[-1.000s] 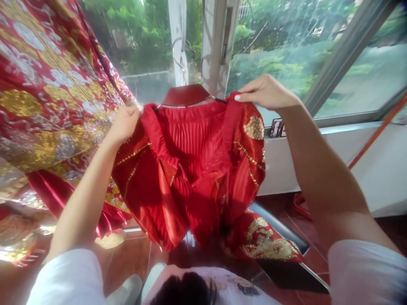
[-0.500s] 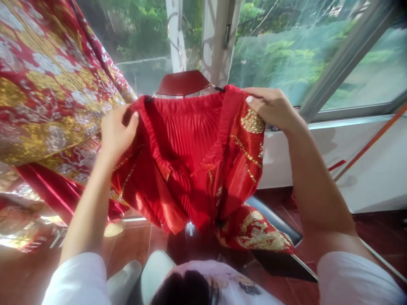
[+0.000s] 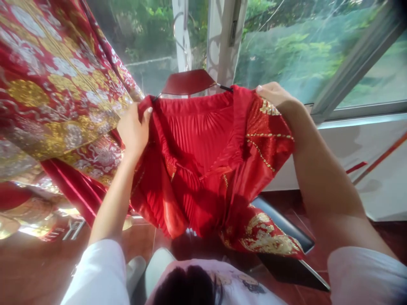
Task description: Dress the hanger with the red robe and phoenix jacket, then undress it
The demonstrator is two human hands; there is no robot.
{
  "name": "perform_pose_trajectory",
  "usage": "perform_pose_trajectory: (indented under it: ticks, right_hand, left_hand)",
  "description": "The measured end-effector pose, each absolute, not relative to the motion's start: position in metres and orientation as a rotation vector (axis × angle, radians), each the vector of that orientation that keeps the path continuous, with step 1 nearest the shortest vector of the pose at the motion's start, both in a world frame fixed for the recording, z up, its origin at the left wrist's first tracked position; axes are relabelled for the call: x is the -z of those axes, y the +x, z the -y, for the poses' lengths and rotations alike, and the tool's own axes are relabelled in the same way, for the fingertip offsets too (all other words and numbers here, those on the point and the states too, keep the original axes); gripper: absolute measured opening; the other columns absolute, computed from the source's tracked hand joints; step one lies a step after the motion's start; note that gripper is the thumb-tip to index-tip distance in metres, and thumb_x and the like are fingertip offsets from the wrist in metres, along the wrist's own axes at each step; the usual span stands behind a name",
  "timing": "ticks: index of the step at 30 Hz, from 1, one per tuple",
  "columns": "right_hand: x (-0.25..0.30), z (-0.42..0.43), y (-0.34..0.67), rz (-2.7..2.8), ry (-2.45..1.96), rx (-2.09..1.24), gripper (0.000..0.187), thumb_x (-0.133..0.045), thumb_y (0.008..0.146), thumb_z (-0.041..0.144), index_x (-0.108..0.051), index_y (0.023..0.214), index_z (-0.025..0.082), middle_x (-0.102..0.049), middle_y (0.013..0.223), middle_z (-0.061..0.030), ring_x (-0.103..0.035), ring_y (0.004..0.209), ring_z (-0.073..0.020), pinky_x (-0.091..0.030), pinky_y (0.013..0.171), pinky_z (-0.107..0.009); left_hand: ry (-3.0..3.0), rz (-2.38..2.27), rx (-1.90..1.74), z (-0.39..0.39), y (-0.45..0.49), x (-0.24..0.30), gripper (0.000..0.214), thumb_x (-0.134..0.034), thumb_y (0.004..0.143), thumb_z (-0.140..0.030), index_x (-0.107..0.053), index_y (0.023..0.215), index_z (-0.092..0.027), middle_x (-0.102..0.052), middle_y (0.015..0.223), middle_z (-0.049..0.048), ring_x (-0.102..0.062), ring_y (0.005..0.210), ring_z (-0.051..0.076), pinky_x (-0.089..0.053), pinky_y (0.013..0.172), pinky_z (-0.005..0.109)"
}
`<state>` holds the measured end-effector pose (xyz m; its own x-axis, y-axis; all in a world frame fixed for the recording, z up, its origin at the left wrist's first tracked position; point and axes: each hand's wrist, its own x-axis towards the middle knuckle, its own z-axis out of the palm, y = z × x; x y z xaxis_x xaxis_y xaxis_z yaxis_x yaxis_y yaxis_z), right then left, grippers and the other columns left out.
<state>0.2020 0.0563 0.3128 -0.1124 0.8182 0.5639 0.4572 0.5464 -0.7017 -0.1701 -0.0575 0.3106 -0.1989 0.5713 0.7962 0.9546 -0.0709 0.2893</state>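
Observation:
A red pleated skirt (image 3: pixel 203 161) with gold embroidery hangs by its waistband from a dark red hanger (image 3: pixel 187 81) in front of the window. My left hand (image 3: pixel 135 129) is closed on the left end of the waistband. My right hand (image 3: pixel 275 95) is closed on the right end, pulling the gold-trimmed panel outward. The skirt's lower folds drape down over a dark flat surface (image 3: pixel 286 231).
A large red and gold embroidered garment (image 3: pixel 54 93) hangs at the left, close to my left arm. Behind the hanger is a window frame (image 3: pixel 222 38) with greenery outside. A white sill and wall (image 3: pixel 365 144) run at the right. The floor (image 3: pixel 38 271) is reddish-brown tile.
My right hand has moved outward to the right, spreading the waistband wider. My left hand has shifted slightly right on the left end. The view has tilted a little.

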Motion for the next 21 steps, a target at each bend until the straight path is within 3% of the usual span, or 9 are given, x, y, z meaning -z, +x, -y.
perform_pose_trajectory:
  ticks: [2,3,7,10,13,15,18,21]
  right_hand:
    - [-0.312,-0.044,0.202,1.708,-0.978,-0.483,0.019,-0.057,0.092,0.018,-0.072,0.087,0.007,-0.073,0.084,-0.0064,-0.06,0.07,-0.0072,-0.047,0.07,-0.023]
    - [-0.312,-0.038,0.202,1.712,-0.932,-0.516,0.019,-0.059,0.09,0.015,-0.072,0.101,0.008,-0.074,0.097,-0.0087,-0.064,0.08,-0.0086,-0.049,0.077,-0.024]
    - [-0.31,-0.022,0.198,1.917,-0.758,-0.483,0.052,-0.072,0.076,0.01,-0.064,0.127,0.015,-0.064,0.129,-0.0091,-0.062,0.114,-0.0146,-0.045,0.102,-0.026]
    - [-0.307,-0.025,0.193,1.979,-0.738,-0.394,0.061,-0.076,0.071,0.012,-0.061,0.13,0.017,-0.061,0.132,-0.0065,-0.06,0.118,-0.0161,-0.041,0.109,-0.028]
    - [-0.306,-0.03,0.19,1.936,-0.757,-0.425,0.056,-0.075,0.072,0.015,-0.063,0.127,0.016,-0.066,0.125,-0.0053,-0.065,0.107,-0.013,-0.045,0.104,-0.027]
    - [-0.308,-0.03,0.189,1.904,-0.792,-0.464,0.054,-0.076,0.071,0.015,-0.065,0.123,0.016,-0.069,0.118,-0.0051,-0.068,0.097,-0.0106,-0.049,0.097,-0.025]
    - [-0.314,-0.026,0.187,1.848,-0.861,-0.516,0.051,-0.076,0.068,0.013,-0.068,0.118,0.015,-0.072,0.11,-0.005,-0.068,0.084,-0.0077,-0.053,0.084,-0.021]
    - [-0.32,-0.022,0.186,1.813,-0.912,-0.513,0.049,-0.074,0.067,0.013,-0.069,0.115,0.013,-0.073,0.106,-0.0053,-0.067,0.079,-0.0043,-0.05,0.076,-0.016]
  left_hand:
    - [-1.782,1.752,1.179,0.062,-0.178,-0.317,0.05,-0.036,0.093,-0.057,-0.06,0.119,-0.023,-0.068,0.107,0.0095,-0.059,0.113,0.029,-0.045,0.096,0.04]
    - [-1.922,1.733,1.158,0.064,-0.185,-0.324,0.05,-0.037,0.092,-0.057,-0.061,0.121,-0.022,-0.069,0.109,0.0092,-0.06,0.112,0.029,-0.046,0.096,0.04]
    - [-2.448,1.622,1.048,0.061,-0.213,-0.356,0.053,-0.057,0.082,-0.053,-0.062,0.126,-0.024,-0.07,0.113,0.0079,-0.062,0.11,0.027,-0.05,0.096,0.043]
    - [-2.595,1.413,1.039,0.052,-0.22,-0.365,0.055,-0.07,0.074,-0.045,-0.063,0.124,-0.023,-0.069,0.114,0.0078,-0.06,0.117,0.026,-0.045,0.104,0.043]
    - [-2.585,1.258,1.114,0.044,-0.216,-0.359,0.027,-0.071,0.076,-0.036,-0.071,0.097,-0.019,-0.071,0.099,0.0065,-0.062,0.114,0.024,-0.045,0.104,0.041]
    - [-2.476,1.269,1.239,0.037,-0.211,-0.354,0.012,-0.07,0.078,-0.029,-0.069,0.081,-0.018,-0.069,0.084,0.0043,-0.066,0.102,0.022,-0.05,0.096,0.037]
    - [-2.221,1.332,1.565,0.026,-0.203,-0.348,0.011,-0.066,0.082,-0.025,-0.062,0.074,-0.017,-0.062,0.07,0.0007,-0.065,0.077,0.017,-0.053,0.08,0.031]
    - [-1.975,1.331,1.818,0.017,-0.193,-0.343,0.016,-0.058,0.088,-0.027,-0.059,0.076,-0.017,-0.058,0.067,-0.0007,-0.061,0.069,0.014,-0.051,0.074,0.029]
